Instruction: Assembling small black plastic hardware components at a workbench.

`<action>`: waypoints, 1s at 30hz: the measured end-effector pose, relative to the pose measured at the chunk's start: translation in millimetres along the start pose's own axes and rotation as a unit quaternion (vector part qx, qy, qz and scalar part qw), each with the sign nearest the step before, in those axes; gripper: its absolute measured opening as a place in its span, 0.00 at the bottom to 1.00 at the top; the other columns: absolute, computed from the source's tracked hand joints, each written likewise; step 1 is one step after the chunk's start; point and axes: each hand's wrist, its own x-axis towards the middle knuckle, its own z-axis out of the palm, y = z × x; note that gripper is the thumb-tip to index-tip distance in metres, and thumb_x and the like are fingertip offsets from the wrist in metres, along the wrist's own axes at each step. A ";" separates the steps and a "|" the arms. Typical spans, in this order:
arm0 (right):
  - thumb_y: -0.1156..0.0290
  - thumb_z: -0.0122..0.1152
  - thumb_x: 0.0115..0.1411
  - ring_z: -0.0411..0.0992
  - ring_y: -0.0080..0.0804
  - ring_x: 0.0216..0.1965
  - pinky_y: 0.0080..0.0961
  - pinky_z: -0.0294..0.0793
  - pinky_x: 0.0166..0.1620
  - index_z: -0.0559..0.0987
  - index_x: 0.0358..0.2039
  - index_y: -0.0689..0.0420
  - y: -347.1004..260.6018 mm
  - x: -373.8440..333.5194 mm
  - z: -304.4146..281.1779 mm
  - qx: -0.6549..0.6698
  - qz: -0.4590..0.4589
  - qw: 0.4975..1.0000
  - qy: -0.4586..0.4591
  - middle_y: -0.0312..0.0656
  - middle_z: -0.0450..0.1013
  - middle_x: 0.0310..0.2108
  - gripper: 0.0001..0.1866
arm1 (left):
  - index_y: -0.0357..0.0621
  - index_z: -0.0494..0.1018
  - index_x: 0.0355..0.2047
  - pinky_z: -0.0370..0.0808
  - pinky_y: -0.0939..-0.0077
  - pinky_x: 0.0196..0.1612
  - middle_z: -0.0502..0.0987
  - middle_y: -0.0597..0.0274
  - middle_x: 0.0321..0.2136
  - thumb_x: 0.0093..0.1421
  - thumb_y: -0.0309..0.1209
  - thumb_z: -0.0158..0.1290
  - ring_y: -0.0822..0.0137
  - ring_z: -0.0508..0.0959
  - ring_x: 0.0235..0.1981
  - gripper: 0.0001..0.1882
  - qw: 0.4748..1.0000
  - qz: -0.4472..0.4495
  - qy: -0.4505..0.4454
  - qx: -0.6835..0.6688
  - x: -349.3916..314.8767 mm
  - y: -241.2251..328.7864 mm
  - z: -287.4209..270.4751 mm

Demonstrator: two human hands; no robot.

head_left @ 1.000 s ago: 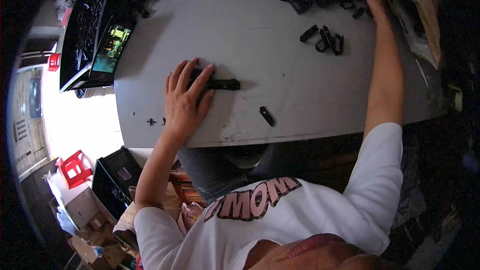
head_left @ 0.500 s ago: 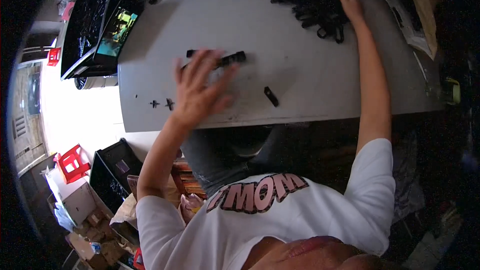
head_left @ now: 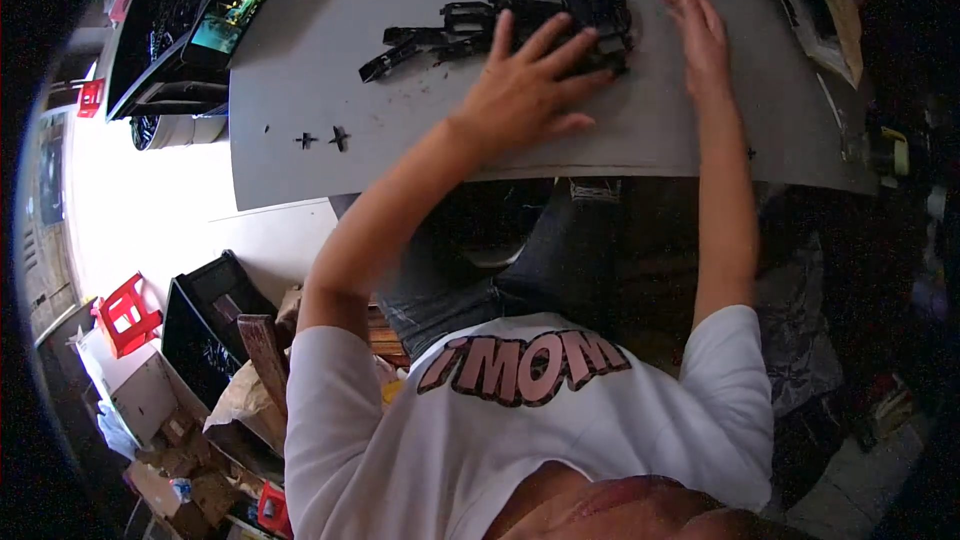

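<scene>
A loose heap of black plastic parts [head_left: 505, 28] lies toward the far middle of the grey table [head_left: 330, 90]. My left hand [head_left: 535, 90] is over the near side of this heap, palm down with its fingers spread, and hides some of the parts. Just right of the heap, my right hand [head_left: 700, 35] stands on edge with its fingers stretched out and nothing in it. Two small black cross-shaped pieces [head_left: 338, 139] lie near the table's left front.
On the left a lit screen [head_left: 236, 5] stands by a black bin [head_left: 165, 20] of dark parts. Lower left are a red stool [head_left: 128, 316], a black crate [head_left: 205, 315] and cardboard. A tan sack [head_left: 835, 0] borders the far right.
The black parts have come nearer and to the left, from the far right into the middle. My left hand has moved right onto them; my right hand is now upright beside them.
</scene>
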 end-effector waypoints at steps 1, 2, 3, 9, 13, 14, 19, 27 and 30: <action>0.65 0.43 0.65 0.66 0.32 0.51 0.27 0.62 0.54 0.72 0.49 0.58 4.2 2.7 -13.3 -0.076 -0.035 0.996 -0.019 0.40 0.68 0.50 0.17 | 0.71 0.64 0.54 0.44 0.33 0.56 0.54 0.62 0.61 0.56 0.56 0.44 0.56 0.48 0.63 0.25 0.999 -0.015 -0.010 0.031 -3.3 -5.3 -5.2; 0.65 0.43 0.65 0.66 0.32 0.51 0.27 0.62 0.54 0.72 0.49 0.58 7.7 4.2 -19.6 -0.076 -0.035 0.996 -0.019 0.40 0.68 0.50 0.17 | 0.71 0.64 0.54 0.43 0.33 0.57 0.54 0.62 0.61 0.56 0.56 0.44 0.56 0.49 0.63 0.25 0.997 -0.030 -0.019 0.062 -4.0 -7.8 -8.8; 0.70 0.45 0.63 0.68 0.31 0.49 0.26 0.65 0.51 0.72 0.48 0.58 11.4 5.2 -24.1 -0.177 -0.110 0.976 -0.069 0.40 0.68 0.48 0.15 | 0.70 0.66 0.53 0.42 0.33 0.57 0.54 0.62 0.61 0.56 0.55 0.44 0.57 0.49 0.63 0.24 0.996 -0.043 -0.022 0.074 -3.3 -7.0 -11.3; 0.78 0.50 0.58 0.71 0.27 0.39 0.22 0.71 0.39 0.76 0.42 0.54 8.4 -6.8 2.5 -0.349 -0.293 0.884 -0.104 0.37 0.69 0.42 0.12 | 0.64 0.70 0.50 0.43 0.33 0.57 0.55 0.62 0.60 0.57 0.54 0.45 0.58 0.49 0.63 0.23 1.000 0.003 0.003 0.013 3.0 -4.7 0.2; 0.74 0.54 0.57 0.71 0.28 0.35 0.23 0.71 0.37 0.76 0.40 0.55 9.3 -5.8 1.8 -0.344 -0.239 0.902 -0.109 0.37 0.69 0.41 0.09 | 0.59 0.73 0.44 0.44 0.35 0.57 0.58 0.61 0.59 0.56 0.53 0.46 0.59 0.51 0.62 0.21 0.996 -0.036 0.063 0.052 10.2 -27.8 5.7; 0.74 0.54 0.57 0.71 0.28 0.35 0.23 0.71 0.37 0.76 0.40 0.55 11.0 -4.3 1.0 -0.339 -0.243 0.902 -0.111 0.37 0.69 0.41 0.09 | 0.59 0.73 0.44 0.44 0.35 0.57 0.58 0.61 0.59 0.56 0.53 0.46 0.59 0.51 0.62 0.21 0.996 -0.040 0.062 0.057 8.8 -29.5 4.0; 0.70 0.58 0.56 0.72 0.31 0.36 0.28 0.71 0.39 0.74 0.41 0.58 29.1 -2.2 -1.1 -0.326 -0.168 0.929 -0.048 0.41 0.72 0.39 0.13 | 0.56 0.75 0.41 0.46 0.36 0.57 0.60 0.60 0.57 0.54 0.49 0.50 0.59 0.53 0.61 0.19 0.996 -0.045 0.064 0.052 -3.2 -23.6 -2.1; 0.71 0.59 0.54 0.72 0.31 0.39 0.28 0.71 0.41 0.71 0.47 0.59 22.5 -28.5 -6.1 -0.313 -0.091 0.945 0.022 0.43 0.72 0.40 0.19 | 0.48 0.75 0.36 0.61 0.54 0.53 0.67 0.55 0.49 0.46 0.35 0.53 0.58 0.65 0.52 0.16 0.991 -0.001 0.132 -0.026 -23.4 5.7 -10.2; 0.73 0.57 0.55 0.71 0.26 0.38 0.25 0.71 0.39 0.71 0.48 0.58 18.6 -53.5 6.3 -0.213 -0.091 0.973 0.002 0.41 0.72 0.39 0.18 | 0.45 0.74 0.35 0.68 0.66 0.45 0.70 0.57 0.41 0.44 0.32 0.52 0.59 0.70 0.43 0.15 0.977 -0.017 0.186 -0.102 -22.7 17.2 -5.4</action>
